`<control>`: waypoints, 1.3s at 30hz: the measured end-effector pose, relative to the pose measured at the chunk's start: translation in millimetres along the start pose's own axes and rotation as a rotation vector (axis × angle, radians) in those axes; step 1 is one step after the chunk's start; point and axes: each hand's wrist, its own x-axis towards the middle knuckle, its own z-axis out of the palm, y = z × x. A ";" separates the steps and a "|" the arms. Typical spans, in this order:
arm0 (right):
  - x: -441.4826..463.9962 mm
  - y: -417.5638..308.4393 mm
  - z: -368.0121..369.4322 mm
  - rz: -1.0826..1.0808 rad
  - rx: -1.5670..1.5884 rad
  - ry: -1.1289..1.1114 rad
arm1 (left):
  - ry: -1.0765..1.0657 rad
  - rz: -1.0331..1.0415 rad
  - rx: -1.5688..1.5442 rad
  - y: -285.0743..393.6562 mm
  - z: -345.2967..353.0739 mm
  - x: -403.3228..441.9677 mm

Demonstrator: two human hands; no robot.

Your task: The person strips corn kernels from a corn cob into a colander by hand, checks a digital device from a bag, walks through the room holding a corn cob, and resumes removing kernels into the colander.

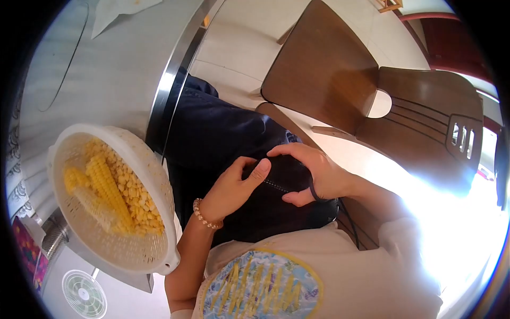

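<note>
My left hand (234, 187), with a beaded bracelet (206, 215) at the wrist, is over my lap with thumb raised and fingers curled at the edge of a black thing. My right hand (319, 173) curves around the other side of it, fingers and thumb bent. A dark band (311, 187) crosses that hand. The black thing (287, 173) blends into my dark trousers (212, 125), so its kind and outline are unclear. Left of my hands, a white colander (164, 212) holds yellow corn kernels (135, 186) and several corn cobs (109, 191).
The colander sits at the edge of a metal-rimmed table (122, 69). A white paper (119, 13) lies at its far end. A brown wooden chair (324, 64) stands to the right. A fan (85, 292) shows at the lower left. Dark cables (348, 223) hang near my right forearm.
</note>
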 end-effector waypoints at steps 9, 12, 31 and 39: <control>-0.1 -1.1 4.5 -0.023 -0.024 0.045 | 0.068 -0.170 -0.168 12.0 15.7 -12.5; 0.8 -1.5 2.9 -0.014 -0.050 0.026 | 0.103 -0.165 -0.208 15.9 17.2 -13.8; 1.2 -2.0 4.4 -0.078 -0.105 -0.015 | 0.115 -0.117 -0.090 6.0 9.4 -15.2; 1.2 0.0 6.3 -0.077 -0.089 -0.018 | 0.168 -0.163 -0.028 5.2 12.8 -13.3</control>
